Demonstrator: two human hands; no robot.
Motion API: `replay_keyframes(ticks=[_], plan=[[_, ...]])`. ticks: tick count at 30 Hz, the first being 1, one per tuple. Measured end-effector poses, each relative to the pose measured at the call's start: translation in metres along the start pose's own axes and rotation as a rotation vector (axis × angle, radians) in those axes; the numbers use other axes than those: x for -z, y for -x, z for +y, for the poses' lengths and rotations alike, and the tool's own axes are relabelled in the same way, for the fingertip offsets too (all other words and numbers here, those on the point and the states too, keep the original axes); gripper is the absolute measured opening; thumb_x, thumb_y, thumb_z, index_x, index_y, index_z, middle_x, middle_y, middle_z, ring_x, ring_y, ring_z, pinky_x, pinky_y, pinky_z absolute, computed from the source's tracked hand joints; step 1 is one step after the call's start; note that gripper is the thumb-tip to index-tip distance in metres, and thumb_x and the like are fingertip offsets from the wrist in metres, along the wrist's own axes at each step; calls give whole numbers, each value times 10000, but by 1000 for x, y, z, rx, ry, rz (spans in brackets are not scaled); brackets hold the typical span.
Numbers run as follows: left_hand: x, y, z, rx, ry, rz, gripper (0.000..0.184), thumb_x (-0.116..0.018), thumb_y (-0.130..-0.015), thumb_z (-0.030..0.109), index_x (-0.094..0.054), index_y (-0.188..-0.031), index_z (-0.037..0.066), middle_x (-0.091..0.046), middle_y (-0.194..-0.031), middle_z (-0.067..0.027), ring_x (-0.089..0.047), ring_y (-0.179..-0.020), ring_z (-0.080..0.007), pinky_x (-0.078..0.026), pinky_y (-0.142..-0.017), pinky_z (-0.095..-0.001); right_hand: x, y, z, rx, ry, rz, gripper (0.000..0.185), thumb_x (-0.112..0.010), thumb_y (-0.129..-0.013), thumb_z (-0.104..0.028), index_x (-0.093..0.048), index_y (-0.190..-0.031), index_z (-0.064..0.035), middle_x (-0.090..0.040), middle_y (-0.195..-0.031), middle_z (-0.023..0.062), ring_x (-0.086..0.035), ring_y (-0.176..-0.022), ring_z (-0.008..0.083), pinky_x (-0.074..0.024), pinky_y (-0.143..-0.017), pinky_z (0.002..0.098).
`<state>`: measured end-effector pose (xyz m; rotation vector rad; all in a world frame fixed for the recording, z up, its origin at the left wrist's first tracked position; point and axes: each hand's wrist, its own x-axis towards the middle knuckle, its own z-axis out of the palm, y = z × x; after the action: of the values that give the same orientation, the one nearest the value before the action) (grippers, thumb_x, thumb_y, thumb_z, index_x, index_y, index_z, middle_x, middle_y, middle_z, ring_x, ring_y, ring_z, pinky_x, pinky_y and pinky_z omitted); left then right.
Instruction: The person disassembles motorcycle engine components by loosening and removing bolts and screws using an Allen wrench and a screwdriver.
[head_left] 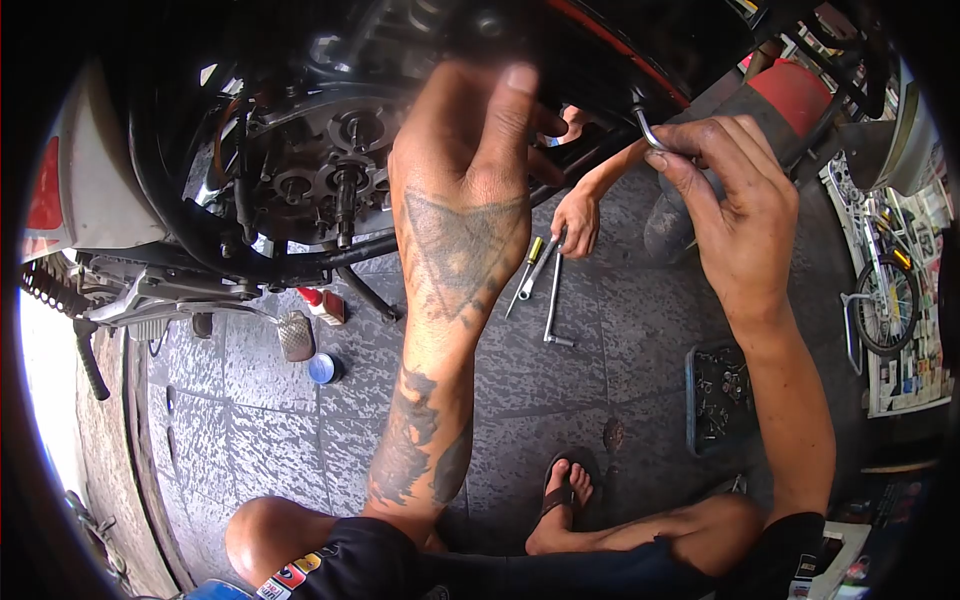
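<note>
My right hand [745, 205] pinches a bent hex key [648, 128] between thumb and fingers. The key's far end meets the lower edge of a black motorcycle panel [560, 50] with a red stripe. My left hand [462, 190] is raised in front of the motorcycle, close under this panel. Its thumb is stretched out, apart from a shadowed finger; the other fingers are bent out of sight, and contact with the panel cannot be made out. Left of it the exposed engine [345, 185] shows gears and a shaft, behind a black frame tube [300, 265].
Another person's hand [577, 220] is at a yellow-handled screwdriver [533, 250], a wrench [540, 270] and a long bent-handled tool [553, 305]. A parts tray [720, 400] lies right. A blue-lidded can [322, 368] and red-capped bottle [325, 305] stand below the engine.
</note>
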<state>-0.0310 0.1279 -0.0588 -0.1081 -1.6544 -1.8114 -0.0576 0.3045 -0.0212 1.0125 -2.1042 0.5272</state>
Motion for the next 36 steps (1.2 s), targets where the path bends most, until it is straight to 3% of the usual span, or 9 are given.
replay_keyframes(ticks=[11,21,23,27,29,30,33,34,36], plan=[[-10,9,13,-35,-34,13,259,-547,-933,303,-583,-868,55,-678,-751,-75,-609,-537,-76,-365,-394,-155,-47,20,16,-4,94,180,176,-592,-868,-216,-602,-804,-53,-591,-723,44,-553,-674,219,-397,-637,333],[-8,9,9,-96,-8,49,242,-552,-931,276,-585,-879,42,-675,-755,-78,-590,-544,-77,-376,-423,-172,-91,27,-14,-367,-160,482,224,-532,-934,-228,-584,-818,-44,-606,-678,56,-609,-640,192,-455,-589,312],[-6,7,6,-90,-1,25,240,-551,-931,269,-583,-878,37,-671,-752,-78,-589,-547,-79,-381,-429,-176,-95,25,-23,-470,-303,538,296,-466,-977,-238,-515,-804,-2,-506,-699,18,-480,-678,95,-402,-641,240],[-1,2,2,-61,32,-16,235,-550,-931,253,-578,-876,27,-665,-747,-79,-586,-552,-82,-390,-439,-184,-95,22,-37,-571,-463,546,290,-453,-981,-221,-502,-799,-1,-489,-705,16,-462,-681,97,-395,-654,242],[0,1,4,-4,82,-18,233,-550,-931,246,-576,-874,22,-662,-745,-79,-584,-555,-84,-395,-444,-187,-101,21,-31,-526,-351,617,207,-537,-932,-178,-548,-809,-12,-568,-625,66,-575,-568,153,-416,-511,298],[-2,1,9,101,126,13,217,-556,-925,207,-578,-878,-4,-646,-737,-80,-594,-599,-101,-453,-494,-220,-100,21,-27,-496,-348,642,207,-537,-932,-178,-548,-809,-12,-568,-625,66,-575,-568,153,-416,-511,298],[-3,1,16,162,55,-2,223,-531,-944,228,-558,-868,21,-649,-714,-76,-552,-524,-68,-374,-443,-183,-84,30,-14,-451,-325,528,156,-575,-896,-124,-546,-797,-6,-565,-636,79,-566,-591,187,-405,-547,330],[-5,2,17,166,18,-8,227,-511,-956,252,-550,-887,39,-646,-707,-65,-540,-490,-58,-318,-402,-160,-74,32,-5,-310,-257,407,134,-599,-868,-102,-546,-791,-7,-554,-640,85,-556,-599,213,-397,-566,344],[0,3,10,112,-39,-1,234,-495,-963,237,-551,-927,12,-621,-676,-58,-541,-503,-76,-356,-435,-176,-52,35,5,-120,-185,205,114,-655,-792,-56,-552,-782,-9,-529,-648,99,-535,-607,273,-387,-604,370]])
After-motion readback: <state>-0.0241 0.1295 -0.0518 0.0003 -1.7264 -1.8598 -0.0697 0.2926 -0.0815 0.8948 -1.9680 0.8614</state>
